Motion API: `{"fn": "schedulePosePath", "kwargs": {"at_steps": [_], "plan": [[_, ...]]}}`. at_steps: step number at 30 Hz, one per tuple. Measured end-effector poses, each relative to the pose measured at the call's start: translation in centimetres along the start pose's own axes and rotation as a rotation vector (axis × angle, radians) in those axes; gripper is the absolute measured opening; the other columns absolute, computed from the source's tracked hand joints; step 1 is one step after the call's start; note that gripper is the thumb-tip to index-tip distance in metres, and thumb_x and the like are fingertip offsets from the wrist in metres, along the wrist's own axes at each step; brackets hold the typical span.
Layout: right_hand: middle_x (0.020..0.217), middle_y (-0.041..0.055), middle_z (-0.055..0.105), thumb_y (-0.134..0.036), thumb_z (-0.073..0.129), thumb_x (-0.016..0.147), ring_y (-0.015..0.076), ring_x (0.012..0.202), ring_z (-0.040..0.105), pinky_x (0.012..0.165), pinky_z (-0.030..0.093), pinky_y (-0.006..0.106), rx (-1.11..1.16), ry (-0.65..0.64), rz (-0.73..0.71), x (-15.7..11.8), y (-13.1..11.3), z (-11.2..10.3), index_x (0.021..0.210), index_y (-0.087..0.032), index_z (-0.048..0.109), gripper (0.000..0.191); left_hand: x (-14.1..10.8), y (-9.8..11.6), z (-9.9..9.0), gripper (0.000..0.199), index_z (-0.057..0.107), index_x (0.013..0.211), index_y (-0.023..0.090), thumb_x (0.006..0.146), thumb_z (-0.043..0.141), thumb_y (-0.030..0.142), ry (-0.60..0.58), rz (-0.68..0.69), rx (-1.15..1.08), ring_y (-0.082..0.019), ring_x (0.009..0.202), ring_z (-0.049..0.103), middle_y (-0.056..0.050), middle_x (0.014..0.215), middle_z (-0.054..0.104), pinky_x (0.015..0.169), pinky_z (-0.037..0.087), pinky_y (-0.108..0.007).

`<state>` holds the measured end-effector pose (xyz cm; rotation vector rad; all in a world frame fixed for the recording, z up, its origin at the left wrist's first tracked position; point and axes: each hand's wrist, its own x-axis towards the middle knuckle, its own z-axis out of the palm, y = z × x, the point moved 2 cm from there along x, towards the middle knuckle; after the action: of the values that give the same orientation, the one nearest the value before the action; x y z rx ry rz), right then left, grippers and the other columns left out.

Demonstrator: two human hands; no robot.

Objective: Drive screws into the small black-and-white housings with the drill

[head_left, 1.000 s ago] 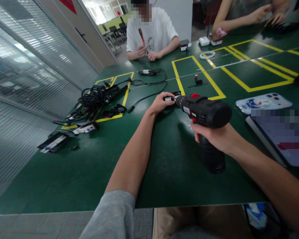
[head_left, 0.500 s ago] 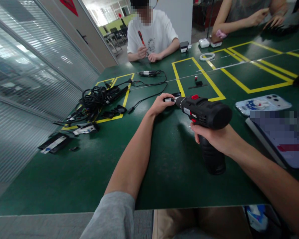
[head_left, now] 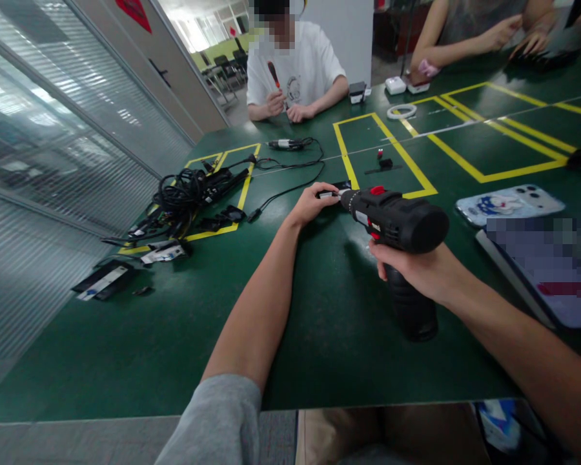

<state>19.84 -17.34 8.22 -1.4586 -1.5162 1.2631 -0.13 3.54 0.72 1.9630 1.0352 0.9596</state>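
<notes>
My right hand (head_left: 411, 268) is wrapped round the grip of a black cordless drill (head_left: 397, 216) with red switches. The drill points forward and left, its chuck close to the fingers of my left hand (head_left: 312, 203). Those fingers are closed on a small black part (head_left: 341, 185) on the green table, just in front of the drill's tip. The drill and my fingers hide most of this part, so its kind does not show. Whether the bit touches it, I cannot tell.
Tangled black cables (head_left: 188, 194) and a flat black packet (head_left: 104, 281) lie at the left. At the right are a phone (head_left: 508, 205) and a tablet-like slab (head_left: 542, 278). Across the table a person in white (head_left: 314, 64) holds a screwdriver (head_left: 274, 76); another person's hands are at far right.
Almost nothing differs. The view has shifted very slightly; both hands and the drill keep their places at the small black part.
</notes>
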Motion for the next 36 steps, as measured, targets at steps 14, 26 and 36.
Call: {"fn": "schedulePosePath", "kwargs": {"at_steps": [14, 26, 36], "plan": [[0.057, 0.0010, 0.066, -0.028, 0.062, 0.080, 0.0184, 0.055, 0.062, 0.060, 0.048, 0.035, -0.020, 0.004, -0.012, 0.01, 0.07, 0.01, 0.066, -0.021, 0.063, 0.015, 0.00, 0.07, 0.02, 0.028, 0.071, 0.095, 0.018, 0.070, 0.073, 0.030, 0.010, -0.019, -0.044, -0.018, 0.100, 0.059, -0.005, 0.105, 0.067, 0.097, 0.043, -0.033], [0.058, 0.0007, 0.066, -0.024, 0.061, 0.079, 0.0169, 0.058, 0.061, 0.063, 0.046, 0.034, -0.045, -0.011, 0.002, -0.05, -0.01, -0.10, 0.057, -0.022, 0.061, 0.022, -0.01, -0.12, -0.01, 0.028, 0.072, 0.096, 0.019, 0.071, 0.073, 0.032, 0.007, -0.001, -0.036, -0.018, 0.100, 0.059, -0.004, 0.104, 0.067, 0.097, 0.043, -0.033], [0.059, 0.0011, 0.066, -0.026, 0.061, 0.079, 0.0180, 0.060, 0.061, 0.064, 0.047, 0.035, -0.025, -0.018, -0.002, 0.07, 0.26, -0.04, 0.060, -0.022, 0.062, 0.020, 0.05, -0.09, 0.05, 0.027, 0.072, 0.095, 0.019, 0.070, 0.073, 0.031, 0.011, -0.013, -0.046, -0.018, 0.101, 0.059, -0.004, 0.104, 0.067, 0.098, 0.043, -0.033]]}}
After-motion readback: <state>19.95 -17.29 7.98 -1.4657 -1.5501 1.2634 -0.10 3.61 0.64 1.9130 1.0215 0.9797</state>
